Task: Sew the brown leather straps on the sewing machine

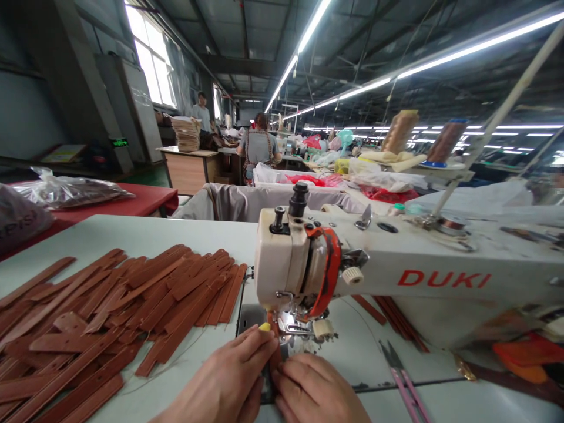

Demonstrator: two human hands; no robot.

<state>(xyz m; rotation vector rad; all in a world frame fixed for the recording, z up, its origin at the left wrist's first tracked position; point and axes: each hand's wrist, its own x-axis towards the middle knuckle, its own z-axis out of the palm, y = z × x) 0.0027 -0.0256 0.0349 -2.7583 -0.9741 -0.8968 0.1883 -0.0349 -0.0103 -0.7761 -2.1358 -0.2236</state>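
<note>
A narrow brown leather strap (275, 351) runs under the presser foot of a white sewing machine (282, 252). My left hand (233, 367) presses on the strap from its left side, close to the needle area, with the fingers together. Something yellow (264, 326) shows at the tip of a left finger. From the right, my right hand (317, 388) grips the near part of the same strap, its fingers curled. Both hands cover much of the strap. To the left lies a heap of similar brown leather straps (176, 288), some with stitched edges and holes.
Pink-handled scissors (403, 379) rest to the right of my hands. More straps (399, 320) lie behind the machine arm. Thread cones (399, 132) stand at the back right. A red-covered table (150, 197) holds plastic bags at left. Two people are farther off.
</note>
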